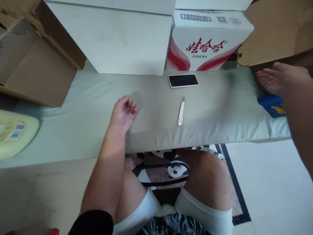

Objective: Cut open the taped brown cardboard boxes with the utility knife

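Observation:
My left hand (123,114) rests on the pale green cloth surface (151,107), palm partly showing and fingers loosely curled, with nothing in it. To its right lies a small white utility knife (181,112), its narrow tip pointing away from me. Behind the knife is a phone (183,81) with a dark screen and a light edge. Over at the far right my right hand (281,78) is held palm up with its fingers stretched out and holds nothing visible. Just below it in the picture sits a blue package (272,105) with an orange print, partly hidden by my forearm.
At the back stand a large white box (129,42) and a white-and-red carton (207,42). Open cardboard boxes flank the surface at left (41,62) and right (271,32). A pale yellow jug (17,133) stands at the left edge. A plastic bottle (207,150) lies on the floor.

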The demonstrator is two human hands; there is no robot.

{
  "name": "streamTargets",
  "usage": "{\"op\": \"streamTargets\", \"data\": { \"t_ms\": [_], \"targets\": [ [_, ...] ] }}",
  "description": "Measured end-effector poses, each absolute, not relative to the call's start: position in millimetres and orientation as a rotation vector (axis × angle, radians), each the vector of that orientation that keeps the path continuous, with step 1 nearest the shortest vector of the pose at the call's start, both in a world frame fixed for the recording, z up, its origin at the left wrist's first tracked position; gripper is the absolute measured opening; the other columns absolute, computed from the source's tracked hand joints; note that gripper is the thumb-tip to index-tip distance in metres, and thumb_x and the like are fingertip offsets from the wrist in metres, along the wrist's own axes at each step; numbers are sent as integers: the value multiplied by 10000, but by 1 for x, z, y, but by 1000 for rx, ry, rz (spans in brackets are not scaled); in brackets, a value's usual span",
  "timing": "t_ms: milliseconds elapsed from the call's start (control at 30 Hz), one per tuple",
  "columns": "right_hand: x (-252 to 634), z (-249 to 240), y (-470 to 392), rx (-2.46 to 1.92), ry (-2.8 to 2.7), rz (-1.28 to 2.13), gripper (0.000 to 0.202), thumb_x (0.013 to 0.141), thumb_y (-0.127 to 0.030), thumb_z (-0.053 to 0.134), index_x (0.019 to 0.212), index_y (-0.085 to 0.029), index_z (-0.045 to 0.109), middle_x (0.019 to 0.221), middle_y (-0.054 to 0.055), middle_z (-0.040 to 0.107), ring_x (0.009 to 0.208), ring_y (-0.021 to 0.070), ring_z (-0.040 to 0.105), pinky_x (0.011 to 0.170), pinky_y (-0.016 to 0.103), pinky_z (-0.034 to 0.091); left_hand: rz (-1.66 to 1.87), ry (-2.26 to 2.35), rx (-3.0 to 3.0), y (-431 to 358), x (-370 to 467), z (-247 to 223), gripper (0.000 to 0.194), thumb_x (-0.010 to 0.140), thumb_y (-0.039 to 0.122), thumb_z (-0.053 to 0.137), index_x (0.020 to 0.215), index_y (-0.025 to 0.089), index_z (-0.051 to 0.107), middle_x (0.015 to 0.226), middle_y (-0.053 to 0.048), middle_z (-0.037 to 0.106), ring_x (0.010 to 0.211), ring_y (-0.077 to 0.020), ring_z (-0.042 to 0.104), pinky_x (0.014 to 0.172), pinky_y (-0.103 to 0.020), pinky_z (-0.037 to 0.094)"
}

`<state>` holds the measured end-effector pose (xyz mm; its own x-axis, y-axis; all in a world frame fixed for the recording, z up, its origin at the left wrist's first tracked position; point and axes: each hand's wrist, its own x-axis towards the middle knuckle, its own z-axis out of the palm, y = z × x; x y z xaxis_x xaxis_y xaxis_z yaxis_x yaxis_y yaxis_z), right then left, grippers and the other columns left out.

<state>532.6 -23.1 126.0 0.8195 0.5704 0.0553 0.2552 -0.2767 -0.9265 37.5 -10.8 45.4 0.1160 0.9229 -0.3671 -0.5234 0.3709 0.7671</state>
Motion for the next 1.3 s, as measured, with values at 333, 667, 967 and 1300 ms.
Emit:
{"op": "streamTargets", "data": {
  "t_ms": [333,667,967,1300],
  "targets": [
    [424,64,-88,-1938,-438,1000,176,922,-13,621,870,-172,675,816,52,725,625,133,743,632,254,589,1213,849,554,-21,8,50,385,935,322,578,575,190,541,549,15,444,464,-94,453,460,-219,410],
    [362,103,-89,-2043,-817,1232,116,960,-105,630,953,-180,718,871,58,758,688,115,745,601,185,584,1349,776,446,-27,-6,62,392,911,411,631,596,203,525,562,21,452,462,-90,435,452,-222,393],
    [167,88,2,-1815,-1687,1231,223,909,-72,622,1089,-192,675,838,27,750,713,150,716,689,284,563,1571,815,193,-29,-44,76,463,1015,414,500,608,208,418,516,38,358,427,-79,331,421,-205,322],
    [-64,125,61,-994,-2423,862,637,931,-166,504,1517,-381,378,902,-131,705,888,109,759,1035,395,592,1744,894,254,-26,-90,62,475,1070,471,375,668,219,370,615,11,371,488,-104,365,497,-278,349]
  ]
}}
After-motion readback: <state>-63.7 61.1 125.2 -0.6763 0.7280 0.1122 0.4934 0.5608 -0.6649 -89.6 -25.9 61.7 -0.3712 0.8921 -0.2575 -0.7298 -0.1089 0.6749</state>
